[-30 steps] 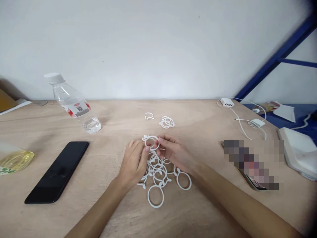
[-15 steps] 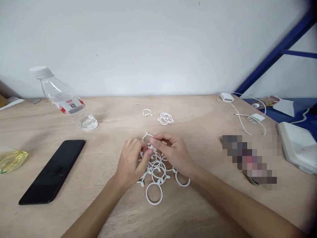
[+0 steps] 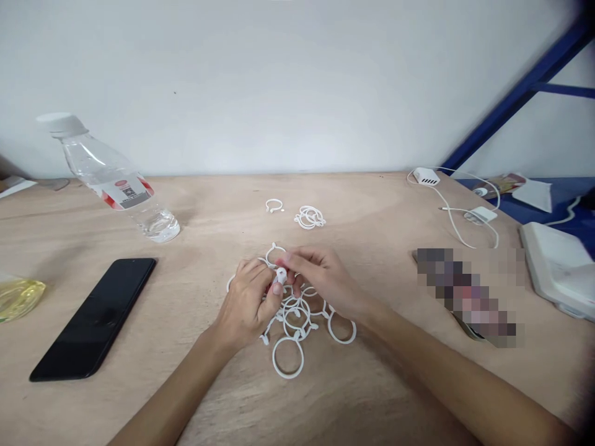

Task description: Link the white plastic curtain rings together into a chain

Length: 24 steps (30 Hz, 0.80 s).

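My left hand (image 3: pixel 251 297) is closed, pinching the end tab of a white plastic ring (image 3: pixel 281 276) between thumb and fingers. My right hand (image 3: pixel 320 279) meets it from the other side, its thumb and fingers pressed together by the same tab. What exactly the right fingertips grip is partly hidden. Under and around both hands lies a loose pile of white plastic rings (image 3: pixel 296 322) with small end tabs. One round ring (image 3: pixel 288 375) lies nearest me, and another ring (image 3: pixel 343 342) is below my right wrist.
Beyond the hands lie a single open ring (image 3: pixel 274 201) and a small cluster of rings (image 3: pixel 310 218). A water bottle (image 3: pixel 125 186) and a black phone (image 3: pixel 95 319) are on the left. A blurred-out object (image 3: pixel 465 297), a white charger with cable (image 3: pixel 426 177) and a white device (image 3: pixel 558 266) are on the right.
The small white tab between my fingers has turned, and its round end now faces up toward me. My right fingers have shifted slightly. The whole view has moved a little.
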### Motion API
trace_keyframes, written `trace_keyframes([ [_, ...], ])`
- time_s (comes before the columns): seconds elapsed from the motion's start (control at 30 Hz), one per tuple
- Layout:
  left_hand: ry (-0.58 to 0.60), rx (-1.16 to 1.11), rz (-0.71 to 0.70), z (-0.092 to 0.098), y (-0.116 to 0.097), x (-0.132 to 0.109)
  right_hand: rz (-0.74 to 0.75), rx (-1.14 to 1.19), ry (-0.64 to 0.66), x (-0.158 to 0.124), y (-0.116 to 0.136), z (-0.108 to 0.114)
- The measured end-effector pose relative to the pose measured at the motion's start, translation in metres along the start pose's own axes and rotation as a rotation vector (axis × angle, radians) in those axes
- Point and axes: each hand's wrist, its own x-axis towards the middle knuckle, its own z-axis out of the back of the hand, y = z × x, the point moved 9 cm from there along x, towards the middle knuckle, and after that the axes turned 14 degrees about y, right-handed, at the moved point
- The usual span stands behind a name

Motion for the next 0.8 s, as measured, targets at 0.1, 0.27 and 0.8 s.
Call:
trace_keyframes([
  [0.1, 0.007, 0.011, 0.009, -0.002, 0.001, 0.0, 0.02, -0.216, 0.029, -0.002, 0.008, -0.002],
  [0.27, 0.005, 0.092, -0.003, -0.004, -0.003, 0.0, 0.006, -0.261, 0.063, 0.0, 0.003, 0.002],
  [0.8, -0.116, 0.092, -0.018, 0.007, -0.008, -0.005, 0.0, -1.153, -0.578, 0.02, 0.004, 0.132],
])
